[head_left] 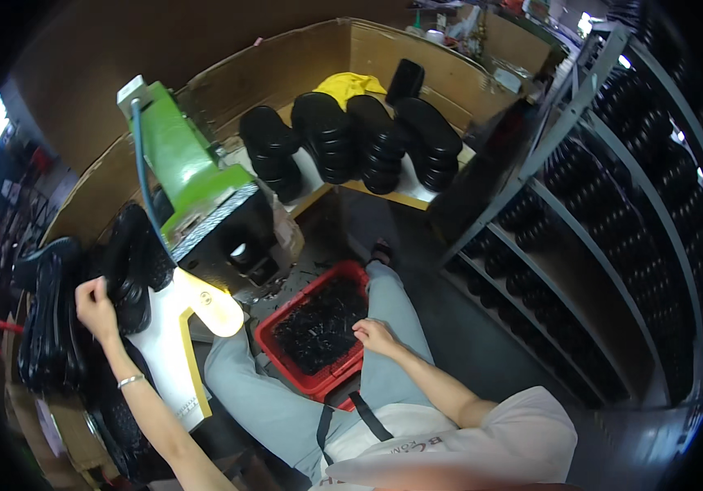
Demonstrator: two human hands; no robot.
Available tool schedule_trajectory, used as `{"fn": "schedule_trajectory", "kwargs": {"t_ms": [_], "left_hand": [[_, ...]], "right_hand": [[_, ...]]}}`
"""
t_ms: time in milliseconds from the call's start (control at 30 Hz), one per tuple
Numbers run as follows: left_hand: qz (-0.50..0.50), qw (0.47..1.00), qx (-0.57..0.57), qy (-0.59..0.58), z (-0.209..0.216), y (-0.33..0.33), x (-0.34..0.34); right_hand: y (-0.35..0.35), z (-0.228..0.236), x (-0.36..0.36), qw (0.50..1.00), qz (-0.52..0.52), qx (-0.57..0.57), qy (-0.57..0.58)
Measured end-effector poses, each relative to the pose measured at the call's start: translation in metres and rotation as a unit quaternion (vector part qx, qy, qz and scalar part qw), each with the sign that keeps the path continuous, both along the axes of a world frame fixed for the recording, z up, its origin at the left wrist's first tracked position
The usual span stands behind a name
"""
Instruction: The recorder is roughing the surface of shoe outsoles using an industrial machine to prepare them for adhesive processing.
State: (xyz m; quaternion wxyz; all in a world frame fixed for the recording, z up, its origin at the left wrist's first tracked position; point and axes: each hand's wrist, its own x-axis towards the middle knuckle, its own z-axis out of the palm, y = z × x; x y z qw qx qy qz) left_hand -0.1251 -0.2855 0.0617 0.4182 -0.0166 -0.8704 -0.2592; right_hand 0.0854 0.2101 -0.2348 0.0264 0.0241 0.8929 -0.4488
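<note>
My left hand [96,311] is raised at the left, between two groups of black shoe soles. Its fingers are curled in with the thumb up; whether anything is in them is hidden. Upright soles [47,319] stand on its outer side, and a stack of black soles [128,266] lies just on its inner side. My right hand [374,336] is over my right thigh, at the rim of a red plastic bin [265,333]. Its fingertips are pinched together, and nothing can be made out between them. Thin black scraps [318,323] fill much of the bin.
A green machine [175,151] with a black front stands ahead to the left, its lamp [208,303] lighting a white board [159,348]. Several stacks of black soles [327,135] line a ledge before cardboard walls [278,61]. A metal rack [548,147] full of soles rises at the right.
</note>
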Motion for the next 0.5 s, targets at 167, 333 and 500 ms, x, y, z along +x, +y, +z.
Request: {"fn": "schedule_trajectory", "kwargs": {"t_ms": [167,333,500], "left_hand": [[-0.020,0.992,0.126,0.021,0.043,0.033,0.077],[-0.080,0.983,0.163,-0.020,0.032,0.095,0.195],[-0.144,0.845,0.480,-0.186,-0.045,0.162,0.245]], "right_hand": [[0.001,0.005,0.001,0.992,-0.023,-0.090,-0.082],[-0.040,0.046,-0.016,0.923,0.069,-0.366,-0.091],[-0.052,0.115,-0.039,0.776,0.073,-0.627,-0.007]]}}
